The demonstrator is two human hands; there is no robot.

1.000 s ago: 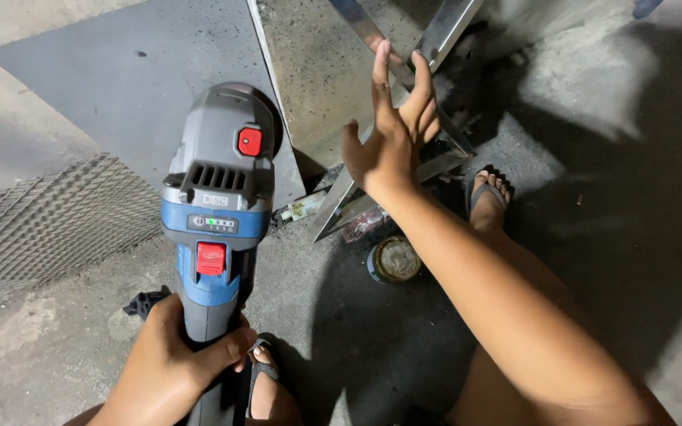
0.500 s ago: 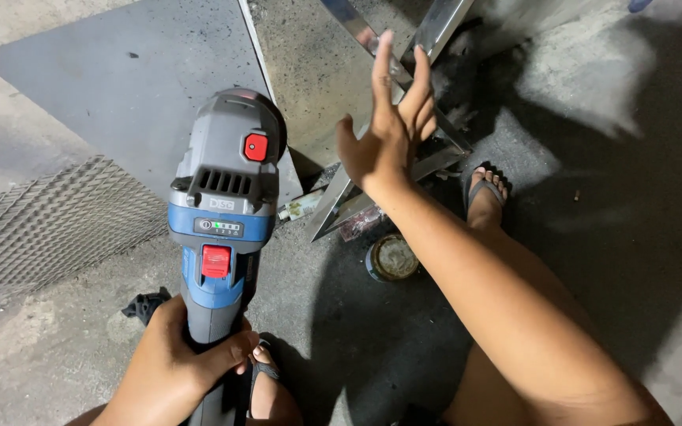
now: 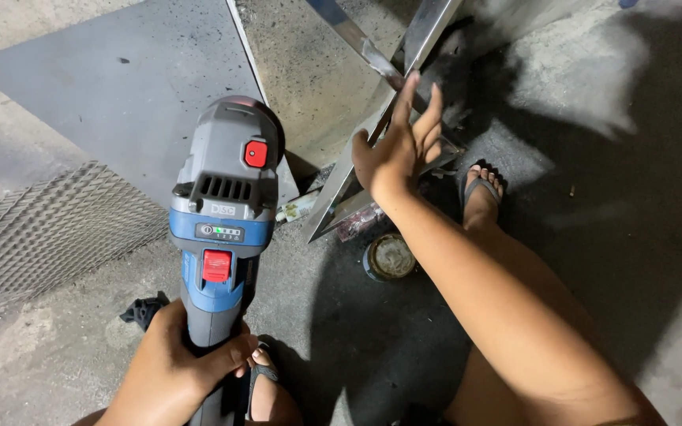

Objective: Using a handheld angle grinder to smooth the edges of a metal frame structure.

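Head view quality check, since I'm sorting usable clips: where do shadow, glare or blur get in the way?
Head view: sharp overall; heavy shadow covers the floor around the right hand and the round tin; bright glare runs along the metal strip; the grinder in the left hand is evenly lit.

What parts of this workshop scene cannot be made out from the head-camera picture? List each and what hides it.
- Grinder's disc: hidden behind the angle grinder body, head view.
- Left hand: wrist cut off by the bottom edge.
- Metal strip: partly covered by the right hand; whether they touch is unclear.
- Round tin: contents lost in shadow.
- Black object: too small to identify.
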